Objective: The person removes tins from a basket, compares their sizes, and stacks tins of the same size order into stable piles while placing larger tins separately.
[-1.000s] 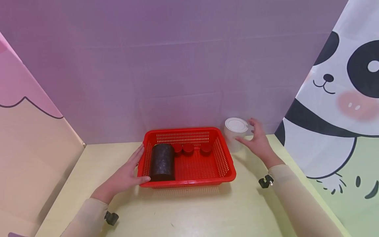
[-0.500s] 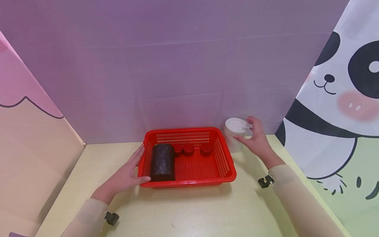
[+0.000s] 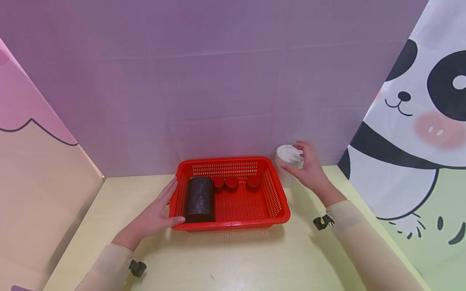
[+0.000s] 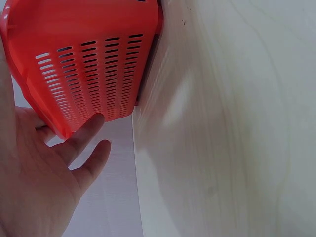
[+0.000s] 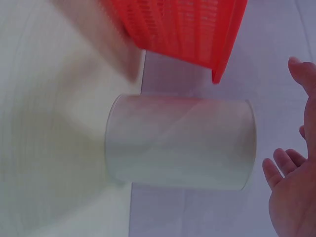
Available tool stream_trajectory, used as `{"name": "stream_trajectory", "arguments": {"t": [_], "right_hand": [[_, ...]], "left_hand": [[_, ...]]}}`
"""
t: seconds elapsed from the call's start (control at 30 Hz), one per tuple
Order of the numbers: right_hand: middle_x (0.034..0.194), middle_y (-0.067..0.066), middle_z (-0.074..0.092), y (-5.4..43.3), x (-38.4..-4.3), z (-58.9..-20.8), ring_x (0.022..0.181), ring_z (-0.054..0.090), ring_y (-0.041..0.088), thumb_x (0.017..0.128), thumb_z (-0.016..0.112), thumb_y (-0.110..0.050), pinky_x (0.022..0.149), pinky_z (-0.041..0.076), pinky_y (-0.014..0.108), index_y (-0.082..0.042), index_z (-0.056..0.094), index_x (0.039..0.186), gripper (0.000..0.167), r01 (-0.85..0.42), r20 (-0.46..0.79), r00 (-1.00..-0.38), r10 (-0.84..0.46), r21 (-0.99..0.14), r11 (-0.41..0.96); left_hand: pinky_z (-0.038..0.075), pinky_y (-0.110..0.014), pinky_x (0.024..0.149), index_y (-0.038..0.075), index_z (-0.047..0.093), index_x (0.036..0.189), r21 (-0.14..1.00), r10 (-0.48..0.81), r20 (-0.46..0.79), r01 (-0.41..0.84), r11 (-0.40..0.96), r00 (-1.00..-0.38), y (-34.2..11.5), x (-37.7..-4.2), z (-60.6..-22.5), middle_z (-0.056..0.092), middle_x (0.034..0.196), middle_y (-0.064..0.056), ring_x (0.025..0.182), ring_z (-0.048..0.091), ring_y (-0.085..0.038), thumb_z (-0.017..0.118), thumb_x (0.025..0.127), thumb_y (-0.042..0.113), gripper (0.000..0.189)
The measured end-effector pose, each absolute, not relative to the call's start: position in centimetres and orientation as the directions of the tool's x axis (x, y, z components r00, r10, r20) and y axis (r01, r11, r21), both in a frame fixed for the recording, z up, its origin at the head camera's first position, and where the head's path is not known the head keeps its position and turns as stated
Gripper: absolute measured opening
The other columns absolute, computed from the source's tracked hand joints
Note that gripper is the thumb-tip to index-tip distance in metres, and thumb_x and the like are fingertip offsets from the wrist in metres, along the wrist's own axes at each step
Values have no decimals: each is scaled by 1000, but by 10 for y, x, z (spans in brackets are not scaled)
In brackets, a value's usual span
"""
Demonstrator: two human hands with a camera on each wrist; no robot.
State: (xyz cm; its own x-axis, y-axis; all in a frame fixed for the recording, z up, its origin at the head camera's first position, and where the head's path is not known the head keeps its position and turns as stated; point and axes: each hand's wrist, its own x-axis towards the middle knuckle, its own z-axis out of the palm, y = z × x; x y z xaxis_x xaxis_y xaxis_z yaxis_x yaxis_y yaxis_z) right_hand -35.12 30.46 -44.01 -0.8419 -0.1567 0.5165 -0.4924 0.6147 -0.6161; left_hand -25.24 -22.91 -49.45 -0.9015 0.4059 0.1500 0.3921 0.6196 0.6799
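Note:
A red plastic basket [image 3: 233, 224] stands on the table. In it a dark cylindrical canister [image 3: 200, 199] lies along the left side, and three small round red lidded containers [image 3: 253, 183] sit near the back wall. My left hand [image 3: 156, 212] rests against the basket's left end, thumb at the front corner, fingers stretched along the side and partly below the rim in the left wrist view. My right hand [image 3: 311, 171], thumb and fingers spread, is at the top of an upright white canister [image 5: 180, 142]. The right wrist view shows its fingers just beyond the canister's top end, holding nothing.
The pale wooden table [image 3: 233, 262] ends at a purple backdrop [image 3: 222, 89] close behind the basket and white canister. A panda-print panel [image 3: 411, 161] stands along the right, and a pink and cream panel [image 3: 36, 182] along the left.
My right hand has shifted left and slightly up, from beside the white canister to over its lid's right edge. The left hand, basket and contents stay where they were.

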Motion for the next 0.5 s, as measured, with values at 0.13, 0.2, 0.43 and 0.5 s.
{"name": "stream_trajectory", "arguments": {"t": [0.13,0.2,0.43,0.5], "right_hand": [[157,22,43,293,-349,-434,142,45,46,92,91,-21,114,46,70,1,45,153,79,-503,501,-844,-191,-616,606],[153,22,47,287,-348,-432,140,48,44,94,90,-20,113,48,68,3,46,151,76,-507,489,-847,-209,-626,593],[149,20,54,268,-345,-424,137,54,42,98,87,-23,114,49,66,1,47,152,71,-504,419,-862,-286,-642,579],[151,19,53,263,-344,-421,138,54,42,99,86,-24,115,49,65,0,46,153,72,-495,389,-869,-307,-656,570]], "left_hand": [[56,-64,109,23,9,180,680,405,147,390,621,-902,-229,-252,-494,7,186,-4,168,16,-41,87,89,58,124],[56,-64,109,24,9,180,680,403,144,386,624,-904,-229,-252,-494,7,186,-3,168,16,-41,87,89,58,125],[53,-65,111,24,9,180,674,401,145,387,629,-904,-229,-252,-495,7,186,-2,168,16,-40,88,88,59,126],[54,-65,110,24,9,180,675,401,146,388,628,-904,-229,-252,-495,7,186,-1,168,16,-40,88,88,59,126]]}}
